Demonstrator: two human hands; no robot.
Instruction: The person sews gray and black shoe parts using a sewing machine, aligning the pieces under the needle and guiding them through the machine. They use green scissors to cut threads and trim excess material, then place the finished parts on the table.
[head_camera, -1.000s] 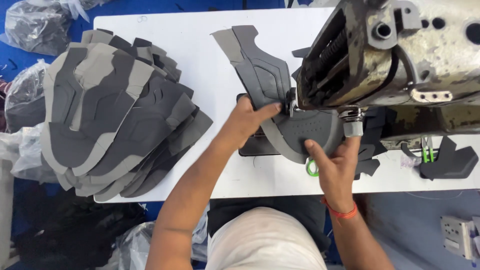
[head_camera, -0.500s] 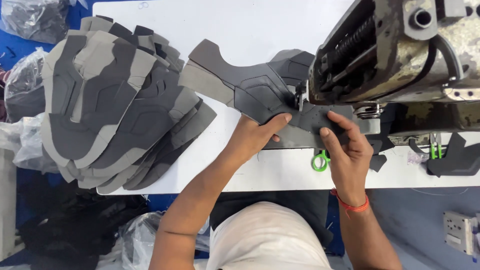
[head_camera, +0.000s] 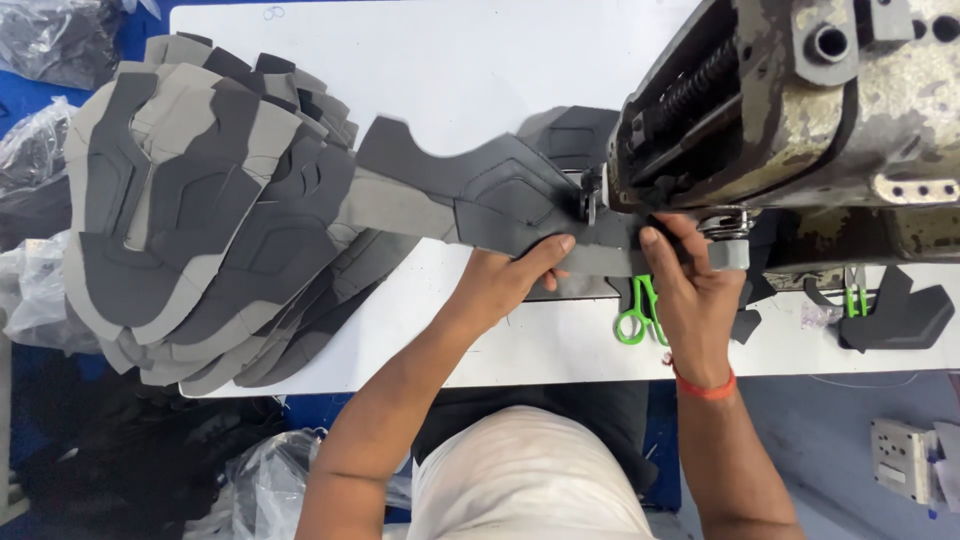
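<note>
While our left hand (head_camera: 505, 280) presses flat on the grey shoe upper panel (head_camera: 470, 200), fingers spread and thumb along its near edge, our right hand (head_camera: 685, 290) pinches the same panel's end just beside the needle area of the sewing machine (head_camera: 800, 120). We judge the panel light and floppy (it spans the white table (head_camera: 450, 60) and overlaps the tall stack of cut uppers (head_camera: 190, 210) at its far end), so it wants holding flat near the stitch line, both hands close to the foot, never by the loose tail. Green-handled snips (head_camera: 640, 310) lie between our hands on the table edge.
</note>
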